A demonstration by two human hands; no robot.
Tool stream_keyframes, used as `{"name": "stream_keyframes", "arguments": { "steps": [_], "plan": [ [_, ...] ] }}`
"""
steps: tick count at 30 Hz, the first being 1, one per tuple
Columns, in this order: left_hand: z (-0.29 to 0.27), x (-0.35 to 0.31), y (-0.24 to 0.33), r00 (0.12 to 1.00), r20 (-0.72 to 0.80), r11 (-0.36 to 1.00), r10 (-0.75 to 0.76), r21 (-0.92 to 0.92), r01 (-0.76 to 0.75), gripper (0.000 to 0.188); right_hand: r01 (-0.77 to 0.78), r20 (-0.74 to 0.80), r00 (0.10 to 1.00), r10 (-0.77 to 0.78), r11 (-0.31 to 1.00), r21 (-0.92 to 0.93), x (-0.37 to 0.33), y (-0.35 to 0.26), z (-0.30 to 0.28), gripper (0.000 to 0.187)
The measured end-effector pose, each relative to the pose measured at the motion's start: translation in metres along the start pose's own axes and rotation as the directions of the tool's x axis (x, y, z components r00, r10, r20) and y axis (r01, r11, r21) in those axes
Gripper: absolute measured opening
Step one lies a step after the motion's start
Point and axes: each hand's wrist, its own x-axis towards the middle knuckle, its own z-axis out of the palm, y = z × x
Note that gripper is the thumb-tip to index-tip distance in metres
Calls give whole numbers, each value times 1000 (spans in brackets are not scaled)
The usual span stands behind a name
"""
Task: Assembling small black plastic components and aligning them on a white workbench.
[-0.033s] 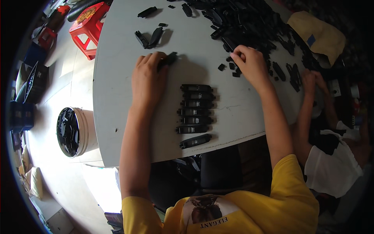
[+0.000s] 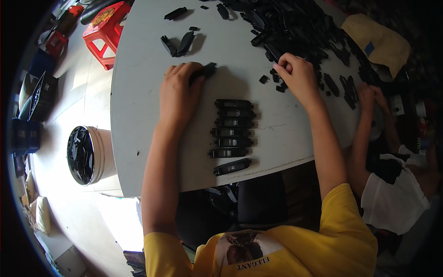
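Observation:
Over the left half of the grey table, my left hand (image 2: pixel 179 92) is closed around a long black plastic part (image 2: pixel 210 70), whose end sticks out past the fingers. My right hand (image 2: pixel 297 77) is pinched at the near edge of a heap of black plastic parts (image 2: pixel 295 27); what lies between its fingertips is too small or hidden to tell. Small black pieces (image 2: pixel 263 79) lie just beside it. Between my forearms, several black parts with clear windows (image 2: pixel 233 123) lie in a column, the nearest one (image 2: pixel 232 167) slightly tilted.
Loose black parts (image 2: pixel 185 44) lie beyond my left hand. A white bucket (image 2: pixel 102 154) of black pieces and a red stool (image 2: pixel 104 32) stand on the floor at left. At right, another person's hands (image 2: pixel 367 94) rest near the heap, close to a brown paper bag (image 2: pixel 376 39).
My left hand has shifted slightly to the right with the black part in it. The right hand has barely moved.

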Motion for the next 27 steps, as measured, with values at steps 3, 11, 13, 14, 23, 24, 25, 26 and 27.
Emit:
{"name": "stream_keyframes", "arguments": {
  "steps": [3,11,13,14,23,24,25,26,27],
  "plan": [
    [12,0,-3,996,8,979,90,-184,-87,16,-31,-36,999,35,995,91,-4,6,2,8],
    [-1,1,-9,983,181,886,11,-457,74,24,-25,-169,979,114,890,455,-14,1,-5,11],
    [0,3,-5,967,250,913,49,-404,59,27,86,-127,991,-32,886,455,-15,-22,-4,11],
    [1,3,-5,966,253,913,46,-404,62,27,197,-95,980,-172,871,451,-14,-35,-1,11],
    [2,1,-3,970,237,898,54,-435,56,26,584,-67,807,-587,774,245,-4,-74,29,12],
    [2,2,-2,969,240,910,64,-412,42,25,608,-64,789,-611,764,215,-4,-73,27,12],
    [2,2,-1,967,244,921,74,-389,28,25,609,-61,789,-612,763,216,-4,-73,25,12],
    [2,2,-2,967,243,921,70,-388,31,25,639,-49,766,-641,749,174,-5,-73,24,11],
    [2,1,-2,968,244,915,63,-401,42,25,667,-37,742,-669,733,132,-5,-74,23,11]
  ]
}}
